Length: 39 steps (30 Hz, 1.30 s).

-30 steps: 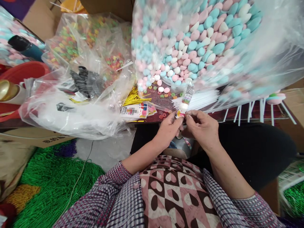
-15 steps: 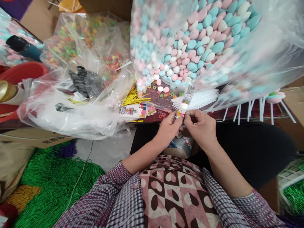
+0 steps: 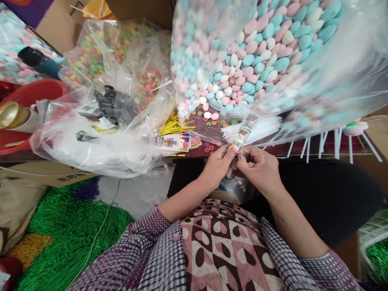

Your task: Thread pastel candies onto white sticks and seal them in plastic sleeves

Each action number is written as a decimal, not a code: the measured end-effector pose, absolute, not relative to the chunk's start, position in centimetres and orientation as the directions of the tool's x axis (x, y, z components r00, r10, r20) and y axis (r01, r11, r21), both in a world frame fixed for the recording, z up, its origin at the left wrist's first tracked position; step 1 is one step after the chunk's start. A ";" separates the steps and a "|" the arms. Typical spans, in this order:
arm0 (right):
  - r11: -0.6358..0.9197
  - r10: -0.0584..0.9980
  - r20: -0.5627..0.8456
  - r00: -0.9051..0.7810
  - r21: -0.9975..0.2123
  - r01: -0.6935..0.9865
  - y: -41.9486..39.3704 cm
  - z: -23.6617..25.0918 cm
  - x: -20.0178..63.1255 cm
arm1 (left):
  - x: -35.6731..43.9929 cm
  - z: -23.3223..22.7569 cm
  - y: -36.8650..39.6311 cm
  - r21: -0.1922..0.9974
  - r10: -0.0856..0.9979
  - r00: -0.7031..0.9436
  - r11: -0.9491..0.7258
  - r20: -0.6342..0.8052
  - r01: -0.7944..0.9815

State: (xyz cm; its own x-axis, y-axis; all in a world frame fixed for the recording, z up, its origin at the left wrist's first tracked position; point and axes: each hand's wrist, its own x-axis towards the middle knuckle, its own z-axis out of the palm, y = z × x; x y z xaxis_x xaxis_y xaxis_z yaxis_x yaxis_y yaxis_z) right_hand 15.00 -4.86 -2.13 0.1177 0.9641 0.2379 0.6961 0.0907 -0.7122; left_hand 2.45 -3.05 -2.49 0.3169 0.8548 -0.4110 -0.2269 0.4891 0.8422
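My left hand [image 3: 216,165] is closed on a narrow, clear, printed candy packet [image 3: 244,131] that points up and away, with whitish contents showing through. Its lower end, with pink and yellow colouring, sits between my left thumb and fingers. Beside it, my right hand [image 3: 259,167] is pinched with thumb and fingertips close to the packet's lower end. What those fingertips hold, if anything, is too small to make out. Just beyond the hands lies a bundle of white sticks [image 3: 263,129]. Printed cards [image 3: 172,142] and yellow twist ties [image 3: 172,124] lie to the left.
A large clear bag of pink, blue and white candies [image 3: 248,72] fills the table's far side. Ring candies [image 3: 209,147] lie loose nearby. On the left are a crumpled clear bag [image 3: 97,149] and a red basin [image 3: 45,91]. Lollipop sticks [image 3: 336,143] overhang the edge at right.
The packet's upper end has tilted slightly to the right and looks blurred. My right fingers have shifted a little at its lower end. The whole view has moved slightly.
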 end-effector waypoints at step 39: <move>0.322 0.798 0.602 0.027 -0.464 0.825 -5.1 -1.9 15.5 | 1.9 -1.1 -3.5 0.923 0.873 0.366 0.375 -0.321 -0.086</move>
